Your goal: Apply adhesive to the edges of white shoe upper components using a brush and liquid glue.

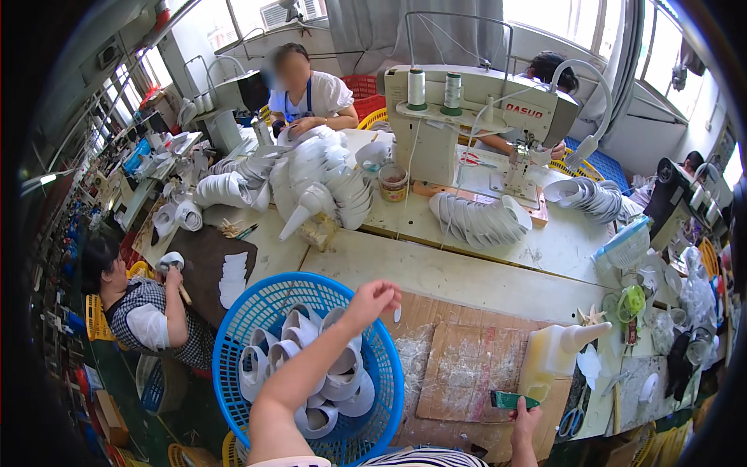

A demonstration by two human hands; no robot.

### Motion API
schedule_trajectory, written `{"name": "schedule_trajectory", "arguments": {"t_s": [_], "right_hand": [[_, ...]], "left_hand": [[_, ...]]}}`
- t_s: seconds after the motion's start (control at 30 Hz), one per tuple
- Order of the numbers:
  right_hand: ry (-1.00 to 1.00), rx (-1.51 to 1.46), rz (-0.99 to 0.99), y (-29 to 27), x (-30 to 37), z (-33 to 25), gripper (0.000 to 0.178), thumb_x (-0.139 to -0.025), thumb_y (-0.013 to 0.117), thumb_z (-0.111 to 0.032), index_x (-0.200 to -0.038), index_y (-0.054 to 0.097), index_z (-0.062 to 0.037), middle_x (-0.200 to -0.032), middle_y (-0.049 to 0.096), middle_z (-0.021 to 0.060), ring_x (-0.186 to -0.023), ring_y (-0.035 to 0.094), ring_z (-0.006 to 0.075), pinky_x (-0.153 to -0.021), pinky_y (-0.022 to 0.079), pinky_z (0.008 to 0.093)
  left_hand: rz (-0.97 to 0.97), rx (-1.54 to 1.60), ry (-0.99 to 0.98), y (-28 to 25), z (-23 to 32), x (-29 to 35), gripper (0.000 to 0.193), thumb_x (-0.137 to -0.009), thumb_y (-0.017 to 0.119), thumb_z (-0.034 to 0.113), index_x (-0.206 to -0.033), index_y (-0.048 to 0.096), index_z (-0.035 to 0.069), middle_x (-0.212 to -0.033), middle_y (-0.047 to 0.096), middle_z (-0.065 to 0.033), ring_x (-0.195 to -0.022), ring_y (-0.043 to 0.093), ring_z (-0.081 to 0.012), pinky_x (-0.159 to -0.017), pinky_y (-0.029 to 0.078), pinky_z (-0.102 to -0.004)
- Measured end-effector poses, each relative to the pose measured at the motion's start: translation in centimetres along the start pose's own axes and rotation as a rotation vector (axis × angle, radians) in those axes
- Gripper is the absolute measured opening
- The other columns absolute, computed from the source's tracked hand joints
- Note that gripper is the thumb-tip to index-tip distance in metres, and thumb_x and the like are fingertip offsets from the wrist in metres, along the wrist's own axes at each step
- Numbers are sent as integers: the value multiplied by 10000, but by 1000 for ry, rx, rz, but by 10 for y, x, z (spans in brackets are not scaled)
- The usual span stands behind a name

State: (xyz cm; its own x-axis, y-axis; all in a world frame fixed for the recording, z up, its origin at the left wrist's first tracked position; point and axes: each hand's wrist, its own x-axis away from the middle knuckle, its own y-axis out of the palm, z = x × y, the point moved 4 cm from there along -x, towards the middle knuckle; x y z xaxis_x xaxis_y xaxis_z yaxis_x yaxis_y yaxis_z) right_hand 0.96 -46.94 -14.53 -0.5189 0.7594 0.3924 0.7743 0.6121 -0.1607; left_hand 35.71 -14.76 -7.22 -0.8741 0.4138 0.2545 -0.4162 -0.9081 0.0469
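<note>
My left hand (371,305) is raised over the right rim of a blue plastic basket (228,327), its fingers pinched together. A small white piece (398,314) shows at its fingertips. Inside the basket lie several white curved shoe uppers (342,384), partly covered by my left forearm. My right hand (526,425) is low on the right, closed on a flat green tool (513,400) whose exact kind I cannot make out. Just beyond that tool, a translucent glue bottle (545,354) with a long white nozzle rests on stained cardboard (467,370).
A sewing machine (467,109) stands across the table, with stacked white uppers (478,219) before it. Another white-nozzled bottle (307,206) is far left. Scissors (573,420) lie at right. One co-worker (156,311) sits left, another (315,97) across.
</note>
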Motion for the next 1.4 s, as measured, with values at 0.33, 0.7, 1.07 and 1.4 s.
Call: {"name": "schedule_trajectory", "arguments": {"t_s": [0.33, 0.7, 1.07, 1.4], "right_hand": [[-49, 2, -143, 15, 0, -5, 178, -894, 587, -138, -765, 560, -18, -588, 553, 31, -429, 503, 111, -371, 390, 242], [-107, -63, -280, 9, 10, 0, 161, -885, 586, -111, -758, 550, -20, -589, 553, 37, -423, 511, 122, -373, 400, 247], [-113, -43, -368, -12, 0, 7, 175, -880, 593, -116, -736, 565, -21, -581, 562, 35, -429, 513, 116, -378, 406, 247], [-171, 311, -632, 16, 3, 8, 213, -883, 614, -207, -744, 545, -60, -549, 510, 1, -437, 470, 87, -399, 358, 225]], "left_hand": [[119, 96, -39, 25, -24, 147, 186, -940, 491, 107, -1057, 582, -6, -946, 640, -89, -840, 632, -153, -763, 517, -279], [75, 189, -48, 56, 2, 211, 246, -921, 519, 102, -1149, 517, 12, -972, 630, -96, -832, 630, -166, -737, 526, -292], [262, -215, 662, 79, 168, 193, 267, -908, 502, 75, -1169, 468, 31, -919, 610, -80, -765, 623, -146, -708, 512, -281], [1376, -522, 266, 37, -60, 464, 179, -878, 534, 35, -1056, 541, 20, -862, 590, -127, -642, 578, -206, -580, 464, -283]]}}
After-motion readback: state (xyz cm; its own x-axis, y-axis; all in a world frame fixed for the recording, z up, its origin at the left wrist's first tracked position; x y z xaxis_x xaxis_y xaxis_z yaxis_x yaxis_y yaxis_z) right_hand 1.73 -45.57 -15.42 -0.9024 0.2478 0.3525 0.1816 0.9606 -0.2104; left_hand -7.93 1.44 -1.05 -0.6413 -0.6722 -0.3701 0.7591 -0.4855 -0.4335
